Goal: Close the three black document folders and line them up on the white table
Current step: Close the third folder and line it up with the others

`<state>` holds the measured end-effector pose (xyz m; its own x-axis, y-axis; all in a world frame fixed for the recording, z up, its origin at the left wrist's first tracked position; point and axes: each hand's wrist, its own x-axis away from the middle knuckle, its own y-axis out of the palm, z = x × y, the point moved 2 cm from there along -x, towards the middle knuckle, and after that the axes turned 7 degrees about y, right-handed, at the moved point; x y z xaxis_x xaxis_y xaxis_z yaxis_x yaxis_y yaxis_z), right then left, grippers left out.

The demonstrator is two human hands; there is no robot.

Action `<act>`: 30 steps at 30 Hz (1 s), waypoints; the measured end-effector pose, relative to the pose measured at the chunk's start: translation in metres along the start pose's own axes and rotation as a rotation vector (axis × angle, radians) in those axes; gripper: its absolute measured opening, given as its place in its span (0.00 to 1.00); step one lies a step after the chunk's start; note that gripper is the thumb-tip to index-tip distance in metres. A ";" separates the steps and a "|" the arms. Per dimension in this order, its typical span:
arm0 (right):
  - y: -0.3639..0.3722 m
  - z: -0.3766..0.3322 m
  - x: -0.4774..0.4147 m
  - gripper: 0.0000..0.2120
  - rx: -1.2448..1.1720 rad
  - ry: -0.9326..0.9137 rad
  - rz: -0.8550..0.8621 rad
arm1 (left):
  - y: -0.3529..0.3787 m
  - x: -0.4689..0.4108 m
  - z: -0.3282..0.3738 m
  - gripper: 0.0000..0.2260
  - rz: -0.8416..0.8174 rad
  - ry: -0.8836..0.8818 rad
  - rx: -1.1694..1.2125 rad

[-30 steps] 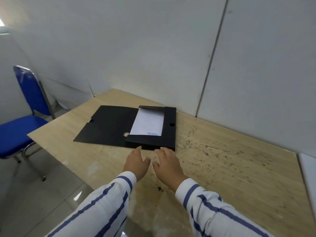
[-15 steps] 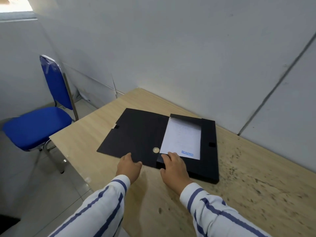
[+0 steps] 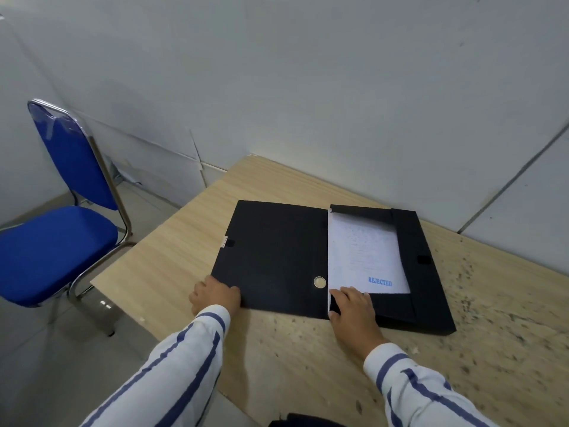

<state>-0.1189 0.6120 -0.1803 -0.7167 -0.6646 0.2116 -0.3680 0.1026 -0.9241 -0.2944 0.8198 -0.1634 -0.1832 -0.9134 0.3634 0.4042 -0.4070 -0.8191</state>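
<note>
- The left hand [image 3: 215, 293] rests at the near left corner of the open lid [image 3: 271, 257], fingers curled on its edge; whether it pinches the flap cannot be told.
- The right hand [image 3: 351, 306] lies flat, fingers spread, on the near edge of the folder [image 3: 412, 291] beside the hinge, touching the paper [image 3: 363, 254].
- The folder lies open on the bench [image 3: 308, 349], lid spread leftward, tray on the right; its fold runs from near edge toward the wall [image 3: 308, 87].
- The paper sits in the tray, a blue "REJECTED" stamp [image 3: 380, 282] at its near end.
- A blue chair [image 3: 55, 241] stands off the bench's left end, apart from the folder.
</note>
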 end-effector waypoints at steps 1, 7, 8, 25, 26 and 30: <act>0.001 0.000 -0.001 0.20 -0.003 0.007 -0.002 | -0.002 -0.003 0.001 0.23 -0.003 -0.002 -0.006; 0.005 0.002 -0.005 0.21 -0.016 0.035 -0.013 | -0.013 -0.024 0.003 0.17 -0.069 -0.005 -0.112; 0.005 0.002 -0.005 0.21 -0.021 0.037 -0.014 | -0.013 -0.028 0.001 0.17 -0.085 -0.006 -0.080; -0.009 0.007 0.003 0.22 -0.111 -0.001 -0.042 | -0.012 0.012 0.045 0.11 -0.415 0.122 0.984; -0.010 0.009 0.004 0.22 -0.138 0.000 -0.053 | -0.019 0.019 0.055 0.10 -0.411 0.166 1.003; -0.021 0.016 0.009 0.21 -0.314 -0.011 -0.087 | -0.051 0.051 0.097 0.04 -0.402 0.383 0.925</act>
<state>-0.1085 0.5918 -0.1640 -0.6687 -0.6886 0.2805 -0.5936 0.2673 -0.7591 -0.2374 0.7936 -0.0598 -0.6568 -0.7162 0.2361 0.7430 -0.6681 0.0404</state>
